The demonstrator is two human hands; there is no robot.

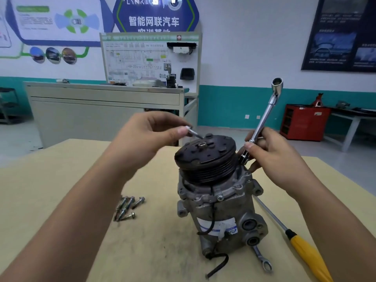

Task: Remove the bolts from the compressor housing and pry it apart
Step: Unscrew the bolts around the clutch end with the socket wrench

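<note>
Compressor (pixel 219 200) stood upright near the middle of the tan bench top (pixel 50 180), pulley end up, prob. so the housing bolts could be reached from above. Left hand (pixel 150 137) hovered above & just left of the pulley (pixel 205 157), thumb & forefinger pinching a slim bolt (pixel 193 132) near its head, shank angled down toward the clutch face, apparently w/o touching it. I judged it a housing bolt already out, likely bound for the pile. Right hand (pixel 270 157) had its fingers curled round the chrome socket wrench (pixel 262 127) low on the shaft. The wrench's lower end sat just beside the pulley rim near the housing flange & its upper socket tilted up & away, seemingly parked while the bolt was handled. Loose bolts (pixel 127 207), steel w/ flanged hex heads, lay heaped left of the compressor, grouped prob. so none would stray. Pulley was matte black, ribbed w/ belt grooves, rust-flecked. Housing was grimy grey cast metal w/ mounting ears, a white-blue label & a black cable looping down. A yellow-handled screwdriver (pixel 305 253) lay to the right, long steel shaft running behind the body, handy for prying. A combination wrench (pixel 262 259) lay by the base.
</note>
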